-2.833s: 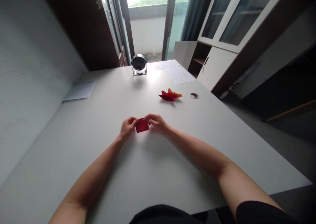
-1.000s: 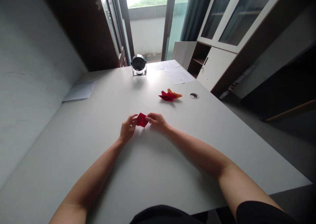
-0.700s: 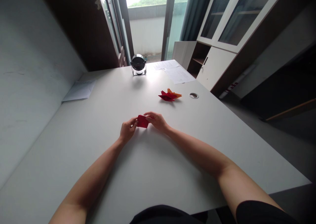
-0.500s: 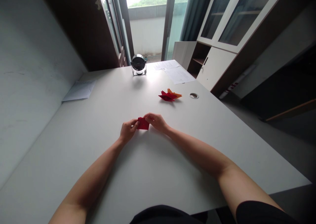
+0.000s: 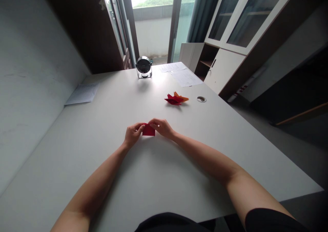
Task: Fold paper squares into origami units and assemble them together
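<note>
A small folded piece of red paper [image 5: 148, 130] is held over the middle of the white table [image 5: 107, 177]. My left hand [image 5: 133, 133] pinches its left upper edge between thumb and fingers. At the upper right edge, my right hand [image 5: 162, 126] grips the same paper, fingers curled behind it and thumb in front. The fingertips partly hide the paper's top. Beyond my right hand lie red and orange folded paper pieces [image 5: 176, 99] with pointed tips, close together in one small pile.
A round silver-rimmed device [image 5: 144, 66] stands at the table's far edge. Printed sheets [image 5: 186, 77] lie at the far right, and more papers [image 5: 82, 93] by the left wall. Right of the folded pieces is a cable hole [image 5: 201, 99]. White cabinets [image 5: 225, 66] stand beyond the right edge.
The red paper has turned slightly and now hangs straighter, its lower edge more level. Both hands have shifted only a little and keep their hold. The other things have stayed put.
</note>
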### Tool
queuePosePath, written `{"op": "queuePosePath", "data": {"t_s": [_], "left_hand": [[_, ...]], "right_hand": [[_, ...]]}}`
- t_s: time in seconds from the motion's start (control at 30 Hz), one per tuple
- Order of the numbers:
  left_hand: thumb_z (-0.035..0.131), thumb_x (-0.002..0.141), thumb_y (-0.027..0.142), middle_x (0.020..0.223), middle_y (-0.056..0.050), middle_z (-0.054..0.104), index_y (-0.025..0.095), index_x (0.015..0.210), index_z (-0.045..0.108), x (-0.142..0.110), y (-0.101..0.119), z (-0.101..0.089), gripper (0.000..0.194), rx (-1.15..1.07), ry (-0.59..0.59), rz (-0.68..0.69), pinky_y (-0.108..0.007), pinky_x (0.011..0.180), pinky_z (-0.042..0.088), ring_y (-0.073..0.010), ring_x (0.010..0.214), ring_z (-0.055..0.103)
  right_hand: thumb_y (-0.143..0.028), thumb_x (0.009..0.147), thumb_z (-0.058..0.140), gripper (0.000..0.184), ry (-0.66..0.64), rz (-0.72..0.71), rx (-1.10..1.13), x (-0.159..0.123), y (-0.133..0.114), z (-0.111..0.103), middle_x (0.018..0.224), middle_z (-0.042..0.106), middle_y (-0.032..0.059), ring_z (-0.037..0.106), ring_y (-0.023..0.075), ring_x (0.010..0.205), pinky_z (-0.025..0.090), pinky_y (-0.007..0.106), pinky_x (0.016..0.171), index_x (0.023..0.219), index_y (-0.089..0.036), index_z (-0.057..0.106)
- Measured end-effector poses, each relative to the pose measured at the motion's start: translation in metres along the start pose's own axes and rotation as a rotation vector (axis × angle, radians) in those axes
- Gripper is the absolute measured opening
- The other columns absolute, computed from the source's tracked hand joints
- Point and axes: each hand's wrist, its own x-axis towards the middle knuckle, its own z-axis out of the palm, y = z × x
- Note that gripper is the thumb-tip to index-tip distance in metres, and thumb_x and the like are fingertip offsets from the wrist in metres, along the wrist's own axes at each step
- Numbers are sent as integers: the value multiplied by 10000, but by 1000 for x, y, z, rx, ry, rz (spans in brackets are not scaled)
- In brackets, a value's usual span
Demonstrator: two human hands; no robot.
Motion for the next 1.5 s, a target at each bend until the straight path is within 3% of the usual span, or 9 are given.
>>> {"op": "queuePosePath", "data": {"t_s": [0.23,0.37,0.53,0.77,1.03,1.2,1.5], "left_hand": [[639,880,528,954,-76,770,183,1043,758,1,-8,3,400,-157,-28,-58,-303,764,558,-216,834,710],[624,893,512,825,-51,751,188,968,774,0,-5,2,365,-76,-34,-50,-284,714,528,-193,750,678],[581,922,488,875,-63,737,199,948,783,1,3,-2,354,28,3,20,-275,711,497,-186,778,649],[585,905,496,744,-31,687,162,878,738,3,-1,-1,369,-64,30,-50,-253,636,467,-157,675,596],[586,903,491,733,-31,668,162,879,719,3,-4,-1,356,-114,53,-45,-258,660,486,-156,685,593],[575,912,477,740,-38,687,167,891,723,2,-5,0,344,-77,51,-30,-259,669,496,-160,693,617],[561,921,506,748,-39,708,194,923,754,-1,3,-2,367,68,-32,29,-254,655,469,-173,694,635]], "right_hand": [[-290,926,565,207,-17,5,-9,-1,-1,0,818,725,11,601,124,684,457,230,693,961,-183,740],[-316,930,563,217,12,9,-34,-1,0,1,809,720,5,602,125,681,453,233,688,936,-192,741],[-350,920,591,211,32,24,-55,-1,5,1,818,718,11,600,136,681,470,249,695,967,-202,735],[-342,920,591,199,40,39,-59,-1,6,0,834,722,13,604,139,696,477,251,707,992,-214,725],[-355,884,616,206,91,80,-19,0,9,0,771,680,-8,570,126,657,458,241,662,1007,-211,699],[-407,846,647,227,61,107,2,1,11,0,719,643,-12,548,130,638,441,244,623,905,-189,673],[-451,933,544,333,49,41,-18,-1,2,-2,658,583,1,482,126,601,393,252,597,777,-177,652]]}}
